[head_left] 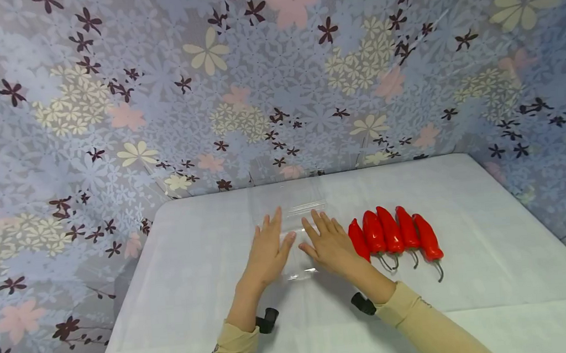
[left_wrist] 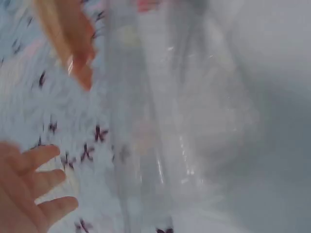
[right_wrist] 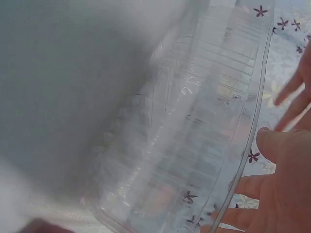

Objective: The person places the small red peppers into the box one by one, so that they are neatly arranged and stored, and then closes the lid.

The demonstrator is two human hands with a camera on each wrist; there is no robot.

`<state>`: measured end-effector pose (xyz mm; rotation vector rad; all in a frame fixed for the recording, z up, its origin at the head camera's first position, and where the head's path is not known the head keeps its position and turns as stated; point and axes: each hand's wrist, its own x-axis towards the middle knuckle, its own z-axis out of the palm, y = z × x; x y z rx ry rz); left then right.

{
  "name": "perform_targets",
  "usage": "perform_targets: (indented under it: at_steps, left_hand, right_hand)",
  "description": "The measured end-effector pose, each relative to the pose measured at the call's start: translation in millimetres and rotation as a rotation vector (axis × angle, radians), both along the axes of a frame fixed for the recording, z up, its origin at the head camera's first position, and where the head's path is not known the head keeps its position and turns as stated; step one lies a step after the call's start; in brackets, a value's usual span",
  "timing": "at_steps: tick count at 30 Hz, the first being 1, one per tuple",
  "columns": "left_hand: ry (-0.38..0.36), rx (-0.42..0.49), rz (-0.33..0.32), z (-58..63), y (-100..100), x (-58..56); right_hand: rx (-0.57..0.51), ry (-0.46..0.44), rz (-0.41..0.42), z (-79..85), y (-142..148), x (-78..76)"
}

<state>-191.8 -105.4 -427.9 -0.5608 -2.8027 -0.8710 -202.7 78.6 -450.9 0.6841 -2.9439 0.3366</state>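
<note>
A clear plastic clamshell box rests on the white table between the two hands. Its raised transparent lid shows behind them. My left hand is spread at the box's left side, fingers straight and pointing away. On the other side my right hand has its fingers extended, thumb toward the left thumb. In the right wrist view, right fingers are at the edge of the clear plastic. The left wrist view is blurred; the left hand appears there beside the plastic.
Several red peppers with stems lie in a row right of the right hand. The white table meets a floral cloth behind it. Black wrist cameras sit at both wrists.
</note>
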Motion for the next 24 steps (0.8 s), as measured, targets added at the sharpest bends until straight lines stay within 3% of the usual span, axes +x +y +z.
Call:
perform_targets:
  at_steps: [3, 6, 8, 11, 13, 16, 20, 24]
  left_hand:
    - [-0.071, 0.326, 0.083, 3.0, -22, -4.3]
    - [-0.184, 0.592, 0.175, -2.6, -47, -8.5]
    - [-0.290, 0.748, 0.195, -10.9, -61, -10.8]
    - [-0.471, 0.913, 0.170, -27.5, -74, -11.7]
    - [-0.564, 0.948, 0.135, -38.2, -78, -10.9]
    - [-0.632, 0.921, 0.073, -50.1, -79, -8.2]
    - [-0.639, 0.888, 0.013, -57.4, -77, -5.9]
    - [-0.643, 0.888, 0.010, -59.9, -76, -6.3]
  right_hand:
    - [-0.013, 0.002, 0.011, 0.0, 1, 0.3]
    - [-0.029, 0.007, 0.021, 0.4, 1, 0.5]
    - [-0.036, 0.007, 0.025, 0.9, 2, 0.6]
    - [-0.048, -0.005, 0.030, 1.8, 4, 0.7]
    - [-0.059, -0.006, 0.038, 1.9, 5, 0.4]
    - [-0.073, -0.015, 0.049, 1.6, 6, -0.9]
    - [-0.121, -0.008, 0.055, 4.5, 7, -2.5]
    - [-0.275, 0.038, 0.009, 18.6, 18, -6.1]
